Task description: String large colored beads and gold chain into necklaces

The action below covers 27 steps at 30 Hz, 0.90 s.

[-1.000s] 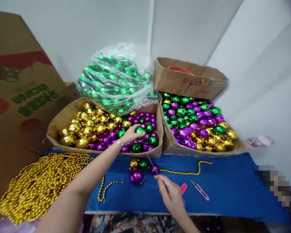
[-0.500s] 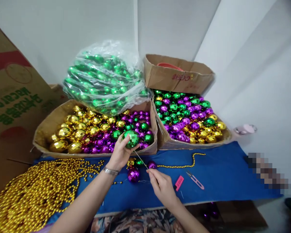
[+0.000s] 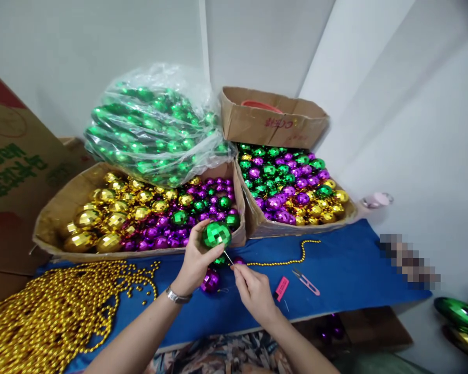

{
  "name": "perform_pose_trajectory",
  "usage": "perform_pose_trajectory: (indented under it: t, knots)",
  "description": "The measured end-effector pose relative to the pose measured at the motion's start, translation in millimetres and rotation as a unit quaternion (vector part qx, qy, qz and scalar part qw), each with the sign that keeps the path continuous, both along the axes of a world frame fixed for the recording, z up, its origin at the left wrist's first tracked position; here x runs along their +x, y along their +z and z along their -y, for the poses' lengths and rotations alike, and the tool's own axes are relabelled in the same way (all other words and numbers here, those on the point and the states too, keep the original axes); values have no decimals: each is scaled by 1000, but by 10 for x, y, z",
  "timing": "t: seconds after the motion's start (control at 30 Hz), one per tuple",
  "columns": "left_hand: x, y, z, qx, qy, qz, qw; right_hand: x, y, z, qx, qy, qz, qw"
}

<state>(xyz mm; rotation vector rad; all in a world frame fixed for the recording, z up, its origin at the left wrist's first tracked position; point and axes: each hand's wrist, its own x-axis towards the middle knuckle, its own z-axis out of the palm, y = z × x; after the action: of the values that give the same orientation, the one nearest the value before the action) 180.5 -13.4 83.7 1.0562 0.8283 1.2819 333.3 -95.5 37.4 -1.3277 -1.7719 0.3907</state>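
My left hand (image 3: 197, 259) is wrapped round a shiny green faceted ball (image 3: 217, 235), held up over the table edge of the left carton. My right hand (image 3: 254, 290) pinches a thin, pale needle (image 3: 228, 256) whose upper end meets the underside of that ball. Below the hands, a purple faceted ball (image 3: 210, 281) lies on the blue cloth, with another green one partly hidden behind my left fingers. A string of gold beads (image 3: 283, 263) runs off to the right from there. Any thread on the needle is too fine to make out.
Two open cartons (image 3: 242, 218) of gold, purple and green balls stand at the back. A clear bag of green balls (image 3: 152, 132) rests on the left one. Gold bead strings (image 3: 54, 311) heap at left. Thread snips (image 3: 306, 282) and a pink packet (image 3: 281, 289) lie right.
The view has swung right, so the scene sits further left. The green ball has come lower, and my right hand is closer to it, with less of the needle showing between.
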Motion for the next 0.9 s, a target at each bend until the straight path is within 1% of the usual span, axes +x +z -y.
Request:
perform_pose_trajectory:
  t: [0.1, 0.23, 0.4, 0.53, 0.73, 0.9]
  knots:
    - [-2, -37, 81, -3, -29, 6, 1000, 23, -20, -3, 10, -6, 8, 1000]
    - [-46, -71, 142, 6, -40, 1, 999, 51, -60, 32, 23, -4, 10, 1000]
    - [-115, -121, 210, 21, -70, -3, 997, 65, -94, 82, 20, 4, -3, 1000]
    - [-159, -156, 271, 28, -56, -23, 998, 70, -123, 112, 15, 16, -3, 1000]
    - [-219, -178, 362, 69, -58, -55, 994, 80, -209, 140, 12, 18, 18, 1000]
    - [-236, -198, 406, 53, -36, -34, 997, 69, -219, 169, -4, 27, 22, 999]
